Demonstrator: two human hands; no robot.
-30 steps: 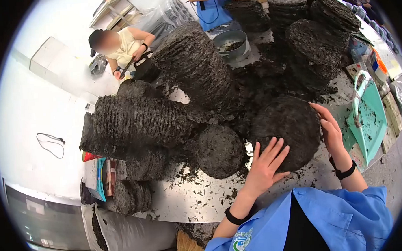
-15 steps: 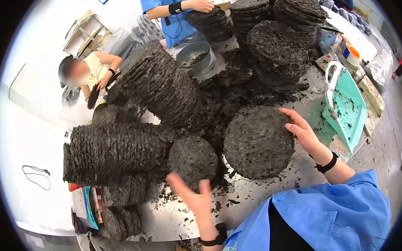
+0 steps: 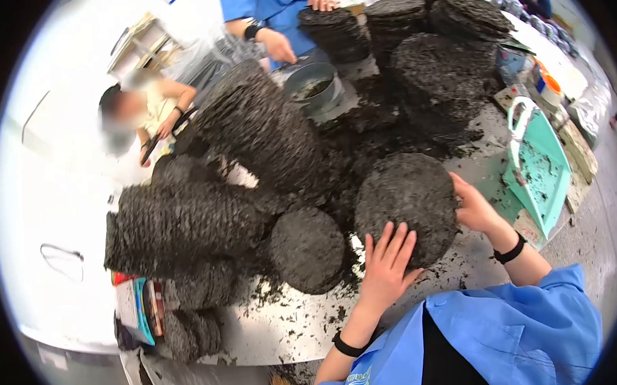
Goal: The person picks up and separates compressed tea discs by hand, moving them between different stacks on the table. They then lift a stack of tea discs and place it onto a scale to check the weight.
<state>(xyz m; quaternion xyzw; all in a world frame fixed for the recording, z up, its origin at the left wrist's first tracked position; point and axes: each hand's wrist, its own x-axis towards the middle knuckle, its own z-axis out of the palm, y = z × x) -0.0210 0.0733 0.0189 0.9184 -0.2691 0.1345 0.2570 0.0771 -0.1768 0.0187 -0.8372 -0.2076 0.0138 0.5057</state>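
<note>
A large round dark cake, which looks like pressed dried seaweed, lies at the front of the table. My left hand rests on its lower part, palm down with the fingers spread. Against its right edge is my right hand, fingers stretched along the side and partly hidden. To the left, a smaller round cake of the same material shows its flat face. Beside that lies a long row of stacked cakes on its side. Whether more cakes lie under the large one is hidden.
A leaning stack and a tall stack stand behind. Near them sits a metal basin. A green dustpan is at right. A co-worker's hand is by the basin; another person sits at left. Dark crumbs litter the table.
My left hand has moved right, from near the smaller cake onto the large one. My right hand stays at its edge. The co-worker's hand has come down near the basin. The view has shifted slightly.
</note>
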